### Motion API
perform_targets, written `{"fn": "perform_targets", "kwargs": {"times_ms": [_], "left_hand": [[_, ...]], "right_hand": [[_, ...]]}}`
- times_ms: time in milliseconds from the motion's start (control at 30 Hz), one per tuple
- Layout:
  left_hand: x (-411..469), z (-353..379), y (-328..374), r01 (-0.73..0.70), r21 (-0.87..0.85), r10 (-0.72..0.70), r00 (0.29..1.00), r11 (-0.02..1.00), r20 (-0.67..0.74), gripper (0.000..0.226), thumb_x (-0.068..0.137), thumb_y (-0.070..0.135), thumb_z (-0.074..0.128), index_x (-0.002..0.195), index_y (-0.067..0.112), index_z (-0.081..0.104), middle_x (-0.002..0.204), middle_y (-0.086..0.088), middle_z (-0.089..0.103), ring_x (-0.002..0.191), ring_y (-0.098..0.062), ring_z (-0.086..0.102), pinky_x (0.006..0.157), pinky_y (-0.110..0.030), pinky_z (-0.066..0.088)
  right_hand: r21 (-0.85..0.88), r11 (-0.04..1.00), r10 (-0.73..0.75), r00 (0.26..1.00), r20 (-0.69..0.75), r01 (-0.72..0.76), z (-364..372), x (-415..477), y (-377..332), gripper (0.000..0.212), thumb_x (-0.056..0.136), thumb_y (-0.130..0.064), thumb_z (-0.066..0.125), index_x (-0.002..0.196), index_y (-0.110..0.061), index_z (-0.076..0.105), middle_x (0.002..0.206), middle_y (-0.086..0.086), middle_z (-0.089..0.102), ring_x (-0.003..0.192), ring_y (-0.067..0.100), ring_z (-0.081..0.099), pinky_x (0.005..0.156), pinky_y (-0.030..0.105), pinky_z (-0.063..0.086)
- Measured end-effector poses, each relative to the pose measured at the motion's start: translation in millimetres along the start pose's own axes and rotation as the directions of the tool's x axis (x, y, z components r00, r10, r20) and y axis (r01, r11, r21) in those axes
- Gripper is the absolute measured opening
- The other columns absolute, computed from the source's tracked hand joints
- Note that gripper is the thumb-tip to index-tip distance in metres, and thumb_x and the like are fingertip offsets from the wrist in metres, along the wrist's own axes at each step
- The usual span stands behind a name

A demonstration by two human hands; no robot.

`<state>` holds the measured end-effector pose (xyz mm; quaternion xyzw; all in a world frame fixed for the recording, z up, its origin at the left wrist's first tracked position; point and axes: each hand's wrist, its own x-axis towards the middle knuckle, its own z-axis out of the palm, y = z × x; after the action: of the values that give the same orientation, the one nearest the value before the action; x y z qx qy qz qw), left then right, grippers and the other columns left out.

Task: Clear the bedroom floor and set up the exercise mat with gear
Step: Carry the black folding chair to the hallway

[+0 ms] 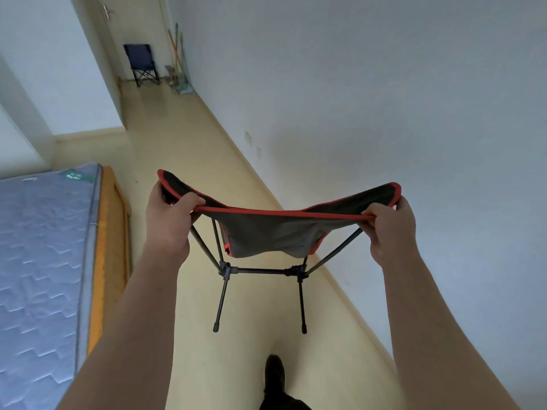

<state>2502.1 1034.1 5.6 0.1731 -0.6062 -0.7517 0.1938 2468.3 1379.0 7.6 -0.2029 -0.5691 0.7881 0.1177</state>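
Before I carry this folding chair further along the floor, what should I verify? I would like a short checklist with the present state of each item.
1. Left hand grip on the folding chair: ok, fingers curled round the red seat edge.
2. Right hand grip on the opposite edge: ok.
3. Chair legs off the floor: ok, both visible feet hang above it.
4. Path between bed and wall: ok, no obstacle visible.
5. Free space at the far end: cannot tell; a blue chair and brooms stand there.
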Motion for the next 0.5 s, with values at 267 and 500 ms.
{"fn": "perform_targets", "kwargs": {"times_ms": [267, 500], "left_hand": [[117, 17, -1, 0.036, 0.029, -0.032, 0.994, 0.999, -0.101, 0.050, 0.071, 0.008, 0.068, 0.119, 0.003, 0.057, 0.109, -0.019, 0.064, 0.106, -0.039, 0.068, 0.083, -0.041, 0.062], [205, 17, 12, 0.014, 0.008, -0.012, 0.977, 1.000, -0.212, 0.033, 0.082, -0.004, 0.064, 0.112, 0.010, 0.060, 0.114, -0.019, 0.065, 0.110, -0.037, 0.067, 0.091, -0.047, 0.060]], "right_hand": [[-0.055, 0.997, 0.059, 0.993, 0.100, -0.053, 106, 108, 11, 0.054, 0.082, 0.012, 0.057, 0.131, -0.012, 0.056, 0.115, 0.013, 0.064, 0.099, 0.031, 0.069, 0.067, 0.030, 0.061], [-0.120, 0.992, 0.074, 0.976, 0.207, -0.049, 216, 181, 8, 0.062, 0.083, 0.014, 0.058, 0.136, -0.016, 0.052, 0.125, 0.013, 0.062, 0.109, 0.033, 0.067, 0.070, 0.032, 0.062]]}}
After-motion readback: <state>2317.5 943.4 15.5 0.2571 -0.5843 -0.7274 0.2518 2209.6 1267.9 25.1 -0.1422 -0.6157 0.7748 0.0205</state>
